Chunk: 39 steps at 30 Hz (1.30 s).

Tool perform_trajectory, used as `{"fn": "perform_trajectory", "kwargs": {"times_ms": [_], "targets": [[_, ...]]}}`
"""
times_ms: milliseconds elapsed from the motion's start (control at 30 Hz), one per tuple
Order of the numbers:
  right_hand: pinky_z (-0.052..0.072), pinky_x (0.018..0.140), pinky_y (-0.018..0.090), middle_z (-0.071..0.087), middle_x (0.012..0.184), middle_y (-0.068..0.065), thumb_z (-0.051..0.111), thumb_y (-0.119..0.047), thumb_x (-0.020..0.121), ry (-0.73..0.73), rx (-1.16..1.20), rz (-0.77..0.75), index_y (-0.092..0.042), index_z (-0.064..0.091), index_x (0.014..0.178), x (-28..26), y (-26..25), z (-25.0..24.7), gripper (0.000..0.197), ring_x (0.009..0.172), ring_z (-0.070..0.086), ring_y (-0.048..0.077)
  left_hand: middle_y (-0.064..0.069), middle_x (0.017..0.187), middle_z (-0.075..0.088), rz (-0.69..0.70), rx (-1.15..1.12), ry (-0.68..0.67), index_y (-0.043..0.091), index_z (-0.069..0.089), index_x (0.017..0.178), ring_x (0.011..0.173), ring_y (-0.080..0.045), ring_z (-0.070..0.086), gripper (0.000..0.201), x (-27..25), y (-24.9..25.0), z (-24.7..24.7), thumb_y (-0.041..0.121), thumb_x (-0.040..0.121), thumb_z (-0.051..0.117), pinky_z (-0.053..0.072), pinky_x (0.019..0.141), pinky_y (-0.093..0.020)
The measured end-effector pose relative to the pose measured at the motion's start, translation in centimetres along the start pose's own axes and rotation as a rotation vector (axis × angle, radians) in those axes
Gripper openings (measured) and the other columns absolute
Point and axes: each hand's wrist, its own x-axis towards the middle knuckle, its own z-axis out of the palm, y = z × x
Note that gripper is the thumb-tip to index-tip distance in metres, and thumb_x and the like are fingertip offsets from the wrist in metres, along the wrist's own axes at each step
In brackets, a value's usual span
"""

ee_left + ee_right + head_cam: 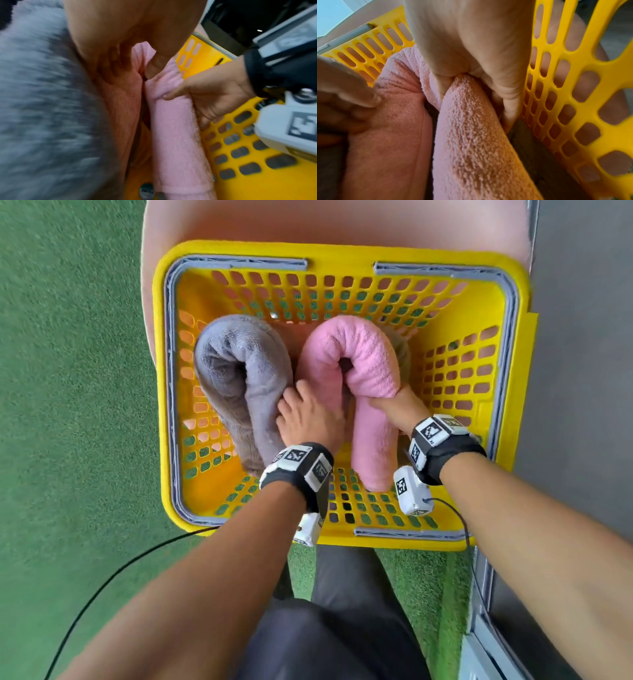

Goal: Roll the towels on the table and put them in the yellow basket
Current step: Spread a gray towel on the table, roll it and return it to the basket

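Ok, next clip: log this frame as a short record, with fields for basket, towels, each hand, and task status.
basket: yellow basket, on a pink seat
towels: grey towel and pink towel, both rolled, bent double inside the basket
left hand: left hand presses between the two towels, fingers on the pink towel
right hand: right hand has a grip on the pink towel's right leg
status: pink towel being tucked in

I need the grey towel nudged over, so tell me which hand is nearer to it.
Left. The left hand rests against the grey towel on its right side; the right hand grips the pink towel, which lies between it and the grey one.
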Motion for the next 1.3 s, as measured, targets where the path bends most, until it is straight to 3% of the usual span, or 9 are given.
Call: {"fn": "perform_trajectory", "kwargs": {"times_ms": [167, 267, 567, 667, 800, 1000, 1167, 1233, 1300], "targets": [[0.040, 0.099, 0.044, 0.042, 0.143, 0.026, 0.066, -0.035, 0.090, 0.039, -0.046, -0.005, -0.005, 0.016, 0.144, -0.6, -0.3, -0.3, 0.079, 0.123, 0.049, 0.043, -0.015, 0.135, 0.049, -0.235, -0.078, -0.204, 0.008, 0.033, 0.136, 0.127, -0.034, 0.043, 0.086, 1.6, -0.7, 1.1, 0.053, 0.074, 0.071, 0.033, 0.103, -0.044], [0.039, 0.099, 0.039, 0.041, 0.146, 0.024, 0.063, -0.034, 0.092, -0.010, -0.057, -0.069, -0.007, 0.018, 0.149, -2.4, -1.0, -0.8, 0.078, 0.128, 0.047, 0.041, -0.016, 0.128, 0.059, -0.319, -0.264, -0.288, 0.007, 0.050, 0.128, 0.117, -0.034, 0.056, 0.065, 3.5, 0.1, 0.6, 0.040, 0.076, 0.072, 0.044, 0.098, -0.040], [0.037, 0.090, 0.024, 0.046, 0.147, 0.010, 0.062, -0.036, 0.093, 0.138, -0.076, -0.486, -0.016, 0.034, 0.145, -13.5, -4.5, -4.2, 0.062, 0.129, 0.047, 0.027, -0.001, 0.114, 0.065, -0.069, -0.781, -0.105, 0.021, 0.051, 0.127, 0.104, -0.020, 0.060, 0.064, -3.2, -0.2, -7.1, 0.043, 0.068, 0.060, 0.048, 0.089, -0.032], [0.032, 0.104, 0.022, 0.042, 0.150, 0.004, 0.062, -0.037, 0.093, 0.184, -0.091, -0.726, -0.020, 0.030, 0.149, -16.3, -6.9, -3.8, 0.067, 0.136, 0.040, 0.020, 0.002, 0.112, 0.067, -0.015, -0.892, -0.011, 0.022, 0.053, 0.125, 0.102, -0.014, 0.061, 0.058, -4.2, -3.1, -9.9, 0.039, 0.070, 0.061, 0.049, 0.087, -0.030], [0.040, 0.103, 0.047, 0.049, 0.144, 0.010, 0.056, -0.048, 0.091, 0.045, -0.158, -0.715, -0.022, 0.025, 0.148, -16.8, -9.1, 1.0, 0.070, 0.130, 0.048, 0.031, -0.012, 0.114, 0.065, -0.077, -0.599, 0.091, 0.011, 0.051, 0.123, 0.104, -0.029, 0.060, 0.058, -3.0, -8.8, -12.0, 0.038, 0.073, 0.063, 0.049, 0.086, -0.038], [0.040, 0.098, 0.042, 0.052, 0.134, 0.027, 0.050, -0.030, 0.094, -0.204, -0.372, -0.467, -0.011, 0.037, 0.136, -14.3, -8.1, 7.3, 0.047, 0.124, 0.051, 0.040, -0.029, 0.124, 0.053, -0.173, -0.145, -0.133, -0.003, 0.043, 0.123, 0.112, -0.044, 0.052, 0.052, -1.3, -10.8, -12.6, 0.034, 0.089, 0.055, 0.040, 0.089, -0.043], [0.042, 0.101, 0.028, 0.064, 0.128, 0.005, 0.051, -0.011, 0.092, -0.219, -0.173, -0.435, -0.022, 0.054, 0.137, -11.9, -5.4, 3.3, 0.047, 0.118, 0.057, 0.019, -0.014, 0.092, 0.058, 0.351, -0.374, 0.330, 0.003, 0.054, 0.094, 0.086, -0.028, 0.052, 0.013, -3.7, -6.0, -13.3, 0.013, 0.086, 0.057, 0.035, 0.073, -0.029], [0.041, 0.090, 0.018, 0.064, 0.123, 0.005, 0.048, -0.007, 0.095, -0.255, -0.158, -0.378, -0.013, 0.057, 0.132, -10.4, -4.2, 1.7, 0.039, 0.108, 0.056, 0.014, -0.007, 0.092, 0.056, 0.568, -0.492, 0.160, 0.005, 0.056, 0.095, 0.082, -0.020, 0.053, 0.012, -4.8, -1.8, -11.3, 0.011, 0.085, 0.057, 0.040, 0.074, -0.027], [0.046, 0.092, 0.032, 0.063, 0.118, 0.014, 0.049, -0.010, 0.095, -0.178, -0.124, -0.308, -0.003, 0.059, 0.124, -7.1, -3.0, 0.4, 0.031, 0.107, 0.059, 0.025, -0.011, 0.102, 0.056, 0.591, -0.520, -0.050, 0.005, 0.057, 0.108, 0.092, -0.026, 0.055, 0.026, -3.7, 2.2, -7.5, 0.013, 0.084, 0.054, 0.044, 0.082, -0.035]]}}
